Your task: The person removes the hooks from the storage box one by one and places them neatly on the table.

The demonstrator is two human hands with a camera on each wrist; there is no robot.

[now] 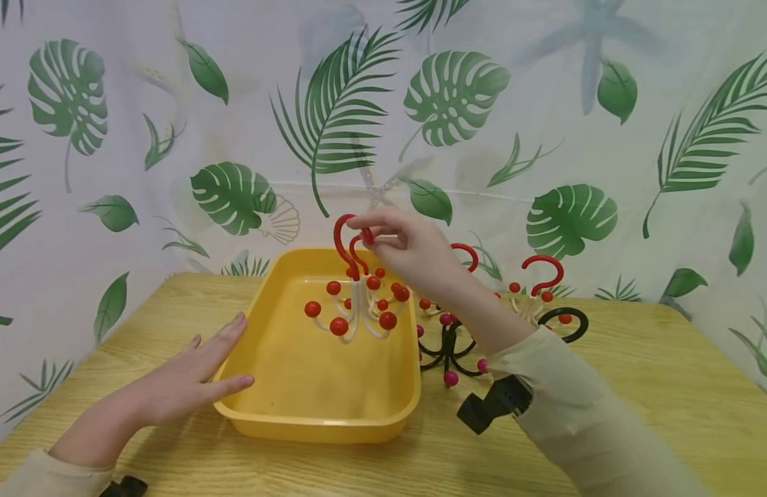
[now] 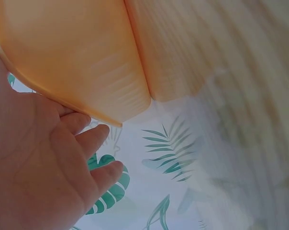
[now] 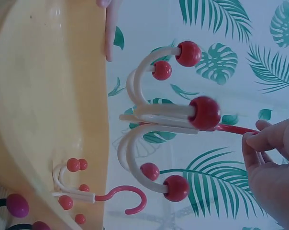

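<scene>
A white multi-armed hook hanger point(image 1: 356, 300) with red balls on its arm tips hangs from my right hand point(image 1: 414, 252), whose fingers pinch its red hook. It is over the yellow tray point(image 1: 315, 429). My left hand point(image 1: 178, 379) lies against the tray's left rim, fingers straight and thumb over the edge. In the left wrist view those fingers point(image 2: 94, 139) run along the tray's side. A second white hanger point(image 3: 87, 197) with a red hook shows at the tray's far right part, partly behind the held one in the head view.
On the wooden table point(image 1: 656, 400), right of the tray, stand more hangers: a black hanger point(image 1: 448, 345) with magenta balls, and white ones with red hooks point(image 1: 547, 276), partly hidden by my right arm. Behind the table hangs a leaf-patterned cloth point(image 1: 371, 90).
</scene>
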